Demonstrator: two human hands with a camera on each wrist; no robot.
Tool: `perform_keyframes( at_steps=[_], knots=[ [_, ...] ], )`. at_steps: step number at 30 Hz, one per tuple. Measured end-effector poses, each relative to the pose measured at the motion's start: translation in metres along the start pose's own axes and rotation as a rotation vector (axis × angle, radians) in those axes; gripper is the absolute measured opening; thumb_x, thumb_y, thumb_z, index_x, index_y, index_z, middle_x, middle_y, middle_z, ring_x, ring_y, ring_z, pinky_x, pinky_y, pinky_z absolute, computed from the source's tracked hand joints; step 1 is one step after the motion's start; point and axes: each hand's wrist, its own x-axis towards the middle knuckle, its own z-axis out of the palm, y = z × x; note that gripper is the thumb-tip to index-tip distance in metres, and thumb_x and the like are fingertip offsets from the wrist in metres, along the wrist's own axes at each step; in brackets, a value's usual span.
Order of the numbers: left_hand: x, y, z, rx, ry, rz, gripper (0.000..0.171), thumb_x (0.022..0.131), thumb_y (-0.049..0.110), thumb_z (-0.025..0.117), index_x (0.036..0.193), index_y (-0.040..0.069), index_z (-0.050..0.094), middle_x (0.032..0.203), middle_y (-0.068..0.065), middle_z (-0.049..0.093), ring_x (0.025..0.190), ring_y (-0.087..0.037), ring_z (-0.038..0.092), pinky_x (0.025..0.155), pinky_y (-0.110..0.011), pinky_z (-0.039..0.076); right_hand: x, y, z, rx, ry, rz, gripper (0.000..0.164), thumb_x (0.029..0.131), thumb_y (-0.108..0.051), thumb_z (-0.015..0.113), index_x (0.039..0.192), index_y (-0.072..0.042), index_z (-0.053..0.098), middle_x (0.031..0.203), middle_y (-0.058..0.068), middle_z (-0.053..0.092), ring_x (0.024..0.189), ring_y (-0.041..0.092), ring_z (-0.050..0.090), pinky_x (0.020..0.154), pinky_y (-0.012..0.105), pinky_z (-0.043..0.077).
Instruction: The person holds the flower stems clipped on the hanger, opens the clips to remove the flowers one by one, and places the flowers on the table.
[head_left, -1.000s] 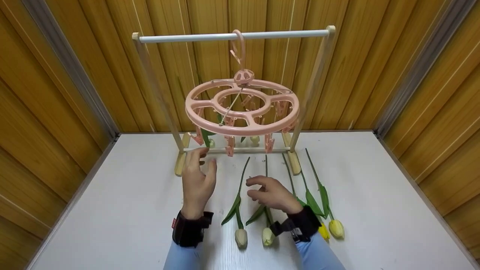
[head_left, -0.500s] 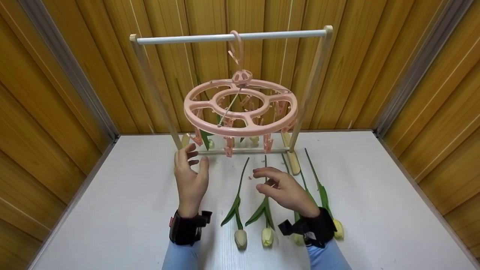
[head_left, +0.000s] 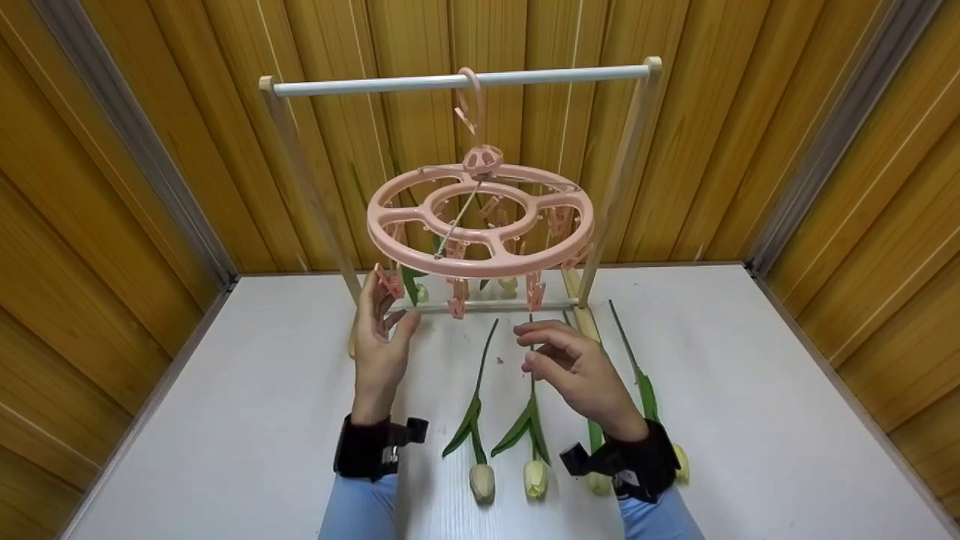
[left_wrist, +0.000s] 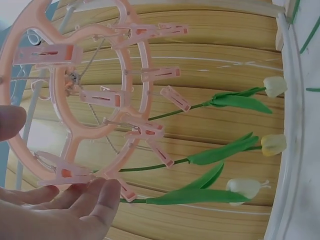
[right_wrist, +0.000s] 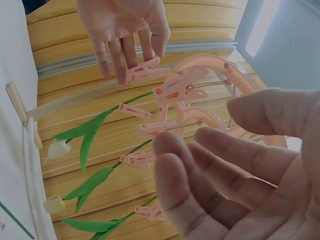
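Note:
A pink round clip hanger (head_left: 480, 266) hangs by its hook from the rack's white bar. My left hand (head_left: 379, 360) is raised at its left side, fingers extended against a pink clothespin (head_left: 389, 281). In the left wrist view the fingertips (left_wrist: 107, 195) touch that clothespin (left_wrist: 65, 172), while the thumb (left_wrist: 10, 122) stays apart from it. My right hand (head_left: 581, 367) hovers in front of the hanger over the tulip stems, fingers loosely bent, holding nothing. Three tulips (left_wrist: 242, 190) hang head down from clothespins at the back of the hanger.
On the white table (head_left: 225, 420) lie several tulips, among them a cream one (head_left: 481, 484) and a pale yellow one (head_left: 535, 480); my right forearm partly covers others. The rack's wooden post (head_left: 622, 172) stands at the right. Wood-patterned panels (head_left: 705, 150) enclose the table.
My left hand has moved left and forward, reaching the left clothespin. My right hand has shifted right and slightly forward. The camera view has shifted slightly.

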Motion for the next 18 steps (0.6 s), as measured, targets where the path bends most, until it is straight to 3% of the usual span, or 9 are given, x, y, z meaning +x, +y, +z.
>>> perform_keyframes(
  at_steps=[5, 12, 18],
  knots=[
    [-0.001, 0.002, 0.0, -0.114, -0.022, -0.049, 0.078, 0.096, -0.001, 0.064, 0.163, 0.001, 0.022, 0.149, -0.024, 0.046, 0.136, -0.032, 0.046, 0.11, -0.042, 0.04, 0.0, 0.0, 0.001, 0.007, 0.061, -0.034, 0.019, 0.102, 0.004, 0.058, 0.118, 0.008, 0.068, 0.13, 0.026, 0.062, 0.09, 0.018, 0.069, 0.079, 0.023, 0.056],
    [-0.006, 0.008, 0.002, -0.138, -0.058, -0.052, 0.069, 0.098, 0.0, 0.063, 0.159, 0.003, 0.031, 0.136, -0.022, 0.052, 0.127, -0.036, 0.049, 0.1, -0.03, 0.046, 0.001, 0.0, 0.002, 0.001, 0.102, -0.009, 0.02, 0.1, 0.006, 0.058, 0.117, 0.005, 0.069, 0.128, 0.021, 0.065, 0.086, 0.019, 0.069, 0.076, 0.023, 0.056],
    [-0.01, 0.016, 0.008, -0.132, -0.093, -0.054, 0.063, 0.099, 0.001, 0.062, 0.155, -0.001, 0.035, 0.136, -0.021, 0.053, 0.123, -0.027, 0.052, 0.1, -0.029, 0.047, 0.001, 0.0, 0.003, 0.006, 0.117, -0.01, 0.025, 0.099, 0.008, 0.058, 0.121, 0.005, 0.069, 0.13, 0.02, 0.065, 0.086, 0.015, 0.068, 0.076, 0.023, 0.055]
  ],
)
